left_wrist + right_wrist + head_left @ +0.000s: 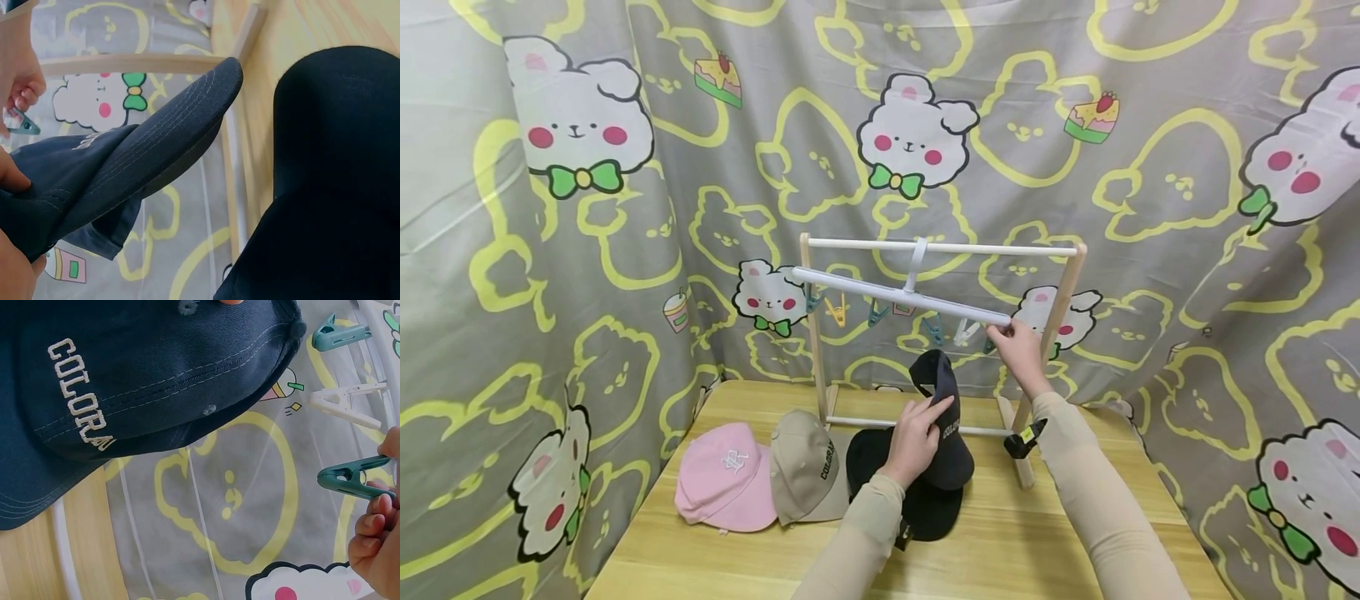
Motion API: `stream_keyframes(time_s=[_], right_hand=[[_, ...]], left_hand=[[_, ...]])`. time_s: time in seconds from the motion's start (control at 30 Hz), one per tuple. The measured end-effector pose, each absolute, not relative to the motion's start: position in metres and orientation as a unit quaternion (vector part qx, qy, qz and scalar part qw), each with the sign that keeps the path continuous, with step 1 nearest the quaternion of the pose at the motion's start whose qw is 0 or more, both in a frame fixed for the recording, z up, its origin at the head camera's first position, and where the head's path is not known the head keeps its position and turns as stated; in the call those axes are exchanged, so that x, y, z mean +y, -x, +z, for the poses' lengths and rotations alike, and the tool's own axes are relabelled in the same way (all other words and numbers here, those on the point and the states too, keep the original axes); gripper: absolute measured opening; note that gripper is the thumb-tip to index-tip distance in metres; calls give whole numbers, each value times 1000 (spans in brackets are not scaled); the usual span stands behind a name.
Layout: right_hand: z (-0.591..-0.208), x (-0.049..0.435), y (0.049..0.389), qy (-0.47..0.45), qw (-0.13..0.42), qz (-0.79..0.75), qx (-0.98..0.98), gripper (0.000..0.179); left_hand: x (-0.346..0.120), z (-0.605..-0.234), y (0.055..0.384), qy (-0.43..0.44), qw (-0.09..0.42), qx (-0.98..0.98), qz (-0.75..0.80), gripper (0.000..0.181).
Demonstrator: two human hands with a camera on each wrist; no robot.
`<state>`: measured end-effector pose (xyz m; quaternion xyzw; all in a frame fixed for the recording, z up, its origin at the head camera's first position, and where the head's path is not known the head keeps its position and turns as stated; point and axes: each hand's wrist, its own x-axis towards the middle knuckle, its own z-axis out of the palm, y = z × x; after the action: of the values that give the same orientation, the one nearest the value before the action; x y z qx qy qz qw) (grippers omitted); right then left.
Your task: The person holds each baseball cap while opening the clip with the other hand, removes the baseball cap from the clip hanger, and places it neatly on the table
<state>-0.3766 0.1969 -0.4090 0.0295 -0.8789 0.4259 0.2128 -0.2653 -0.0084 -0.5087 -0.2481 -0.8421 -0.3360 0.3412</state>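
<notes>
My left hand (913,442) grips a navy baseball cap (955,462) by its side, lifted off the table. White raised letters show on its front (78,394); in the left wrist view its brim (162,131) points up and right. My right hand (1021,350) is at the right end of a white clip hanger (898,293), pinching a dark green clip (350,478) between thumb and fingers. The hanger hangs by its hook and tilts down to the right. The cap is below the clips, apart from them.
A wooden rack (816,350) with a white top rod (992,249) stands at the back. A pink cap (722,475), a beige cap (805,467) and black headwear (936,510) lie on the table (1000,550). Several other clips, including a white clip (344,403), line the hanger. Patterned curtains surround everything.
</notes>
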Motion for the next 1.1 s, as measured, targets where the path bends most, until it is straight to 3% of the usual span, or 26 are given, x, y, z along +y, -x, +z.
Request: stream_keyframes(time_s=[0.53,1.1], right_hand=[[-411,201,376,-31,254,404,-878,33],[-412,201,375,-18,245,395,-885,32]], left_hand=[[0,-511,262,241,331,-834,-371,53],[4,-512,260,235,324,-825,-399,53]])
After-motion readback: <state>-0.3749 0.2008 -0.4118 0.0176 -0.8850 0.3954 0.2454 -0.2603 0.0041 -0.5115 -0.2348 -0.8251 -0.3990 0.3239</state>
